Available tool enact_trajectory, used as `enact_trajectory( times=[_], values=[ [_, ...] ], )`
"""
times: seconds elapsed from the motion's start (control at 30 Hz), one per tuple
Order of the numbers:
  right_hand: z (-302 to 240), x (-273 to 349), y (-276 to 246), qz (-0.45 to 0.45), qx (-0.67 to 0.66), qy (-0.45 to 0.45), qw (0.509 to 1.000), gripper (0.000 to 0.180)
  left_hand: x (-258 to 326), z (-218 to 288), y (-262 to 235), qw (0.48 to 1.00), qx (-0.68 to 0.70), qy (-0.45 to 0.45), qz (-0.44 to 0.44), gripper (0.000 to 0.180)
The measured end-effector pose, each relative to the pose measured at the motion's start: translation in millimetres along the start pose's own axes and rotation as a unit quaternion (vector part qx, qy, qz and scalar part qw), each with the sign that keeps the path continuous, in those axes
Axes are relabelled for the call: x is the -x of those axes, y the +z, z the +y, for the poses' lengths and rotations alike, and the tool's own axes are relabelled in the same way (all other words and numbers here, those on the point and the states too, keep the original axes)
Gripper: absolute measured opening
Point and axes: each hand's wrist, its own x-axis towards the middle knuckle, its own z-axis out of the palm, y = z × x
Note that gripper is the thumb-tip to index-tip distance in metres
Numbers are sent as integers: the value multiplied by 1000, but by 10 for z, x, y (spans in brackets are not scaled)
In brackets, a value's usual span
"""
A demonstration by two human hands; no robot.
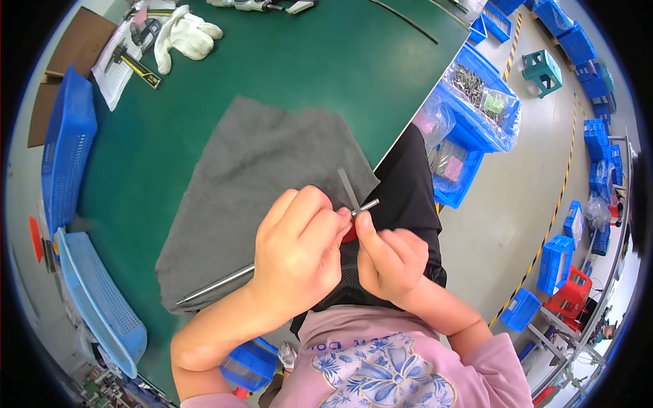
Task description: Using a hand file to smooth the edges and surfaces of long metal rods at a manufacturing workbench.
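**Two hands on a long steel rod at the edge of the desk**

The left hand [299, 255] is wrapped around a thin metal rod [218, 284], its grip closed on the shaft near the far end, so the long free tail runs back and to the left of that grip, lying low over the grey cloth [265, 156]. The short tip of the rod pokes out just beyond the left fingers, to the right of the grip. The right hand [391, 262] sits just to the right of it, thumb and forefinger pinched narrowly on a thin flat grey strip [348, 187] that rises up and away from the pinch, touching or almost touching the rod tip (whether it truly touches I cannot tell). Something small and red [349, 236] shows between the two hands, mostly hidden.

Holding the rod close to its end looks like a way to keep the tip steady while the strip is laid against it; the cloth under the tail likely cushions the rod and spares the green desk [326, 68].

Well beyond the grips, at the far side of the desk, lie white work gloves [185, 34] and a caliper [139, 66] on a sheet of paper. Blue perforated trays [64, 146] stand off to the left, and blue bins of parts [476, 102] sit to the right, past the desk edge
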Motion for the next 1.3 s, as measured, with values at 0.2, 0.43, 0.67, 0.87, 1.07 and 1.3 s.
enact_trajectory(
  times=[0.2,0.43,0.67,0.87,1.07,1.3],
  values=[
    [25,246,-113,-34,1,16,999,48,0,-10,27,1000,5,1,-2,16],
    [-42,217,-341,-102,11,37,994,51,-1,-28,46,1000,2,-4,10,15],
    [-151,29,-497,-160,24,45,986,49,26,-4,27,1000,1,-2,6,15],
    [-138,-49,-302,-116,21,26,993,50,25,0,22,1000,3,-6,5,15],
    [-17,-68,-135,-70,22,10,997,50,14,-11,36,1000,-1,7,6,15],
    [-1,-69,-83,-43,7,4,999,46,21,-3,1,1000,-4,3,-3,16]
  ],
)
